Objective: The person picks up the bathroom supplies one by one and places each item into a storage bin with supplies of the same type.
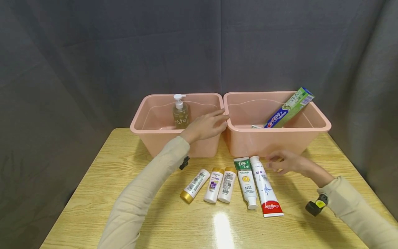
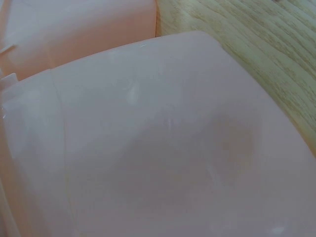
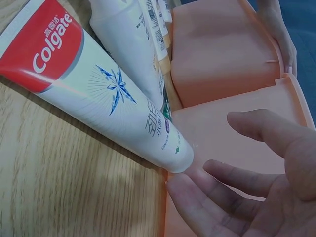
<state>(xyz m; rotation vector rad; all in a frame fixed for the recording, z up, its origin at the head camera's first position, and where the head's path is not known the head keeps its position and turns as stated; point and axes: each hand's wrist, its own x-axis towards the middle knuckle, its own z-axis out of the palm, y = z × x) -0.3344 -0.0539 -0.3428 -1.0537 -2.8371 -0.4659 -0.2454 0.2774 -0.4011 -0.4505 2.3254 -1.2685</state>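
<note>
My left hand (image 1: 206,127) reaches over the front of the left pink bin (image 1: 199,149), fingers extended to where its rim meets the right pink bin (image 1: 258,142). It holds nothing that I can see; the left wrist view shows only pink bin walls (image 2: 148,123) and table. My right hand (image 1: 287,162) hovers in front of the right bin, fingers loosely bent and apart. In the right wrist view, its fingertips are close to the cap end of a Colgate toothpaste tube (image 3: 118,89); whether they touch is unclear. A green-and-white toothpaste tube (image 1: 247,183) lies beside the Colgate one.
Three small white bottles with gold caps, a tilted one (image 1: 197,183) and two others (image 1: 214,186) (image 1: 227,186), lie left of the tubes. A pump bottle (image 1: 181,117) stands in the left bin. A toothpaste box (image 1: 289,109) leans in the right bin. Behind hangs a dark curtain (image 1: 140,45).
</note>
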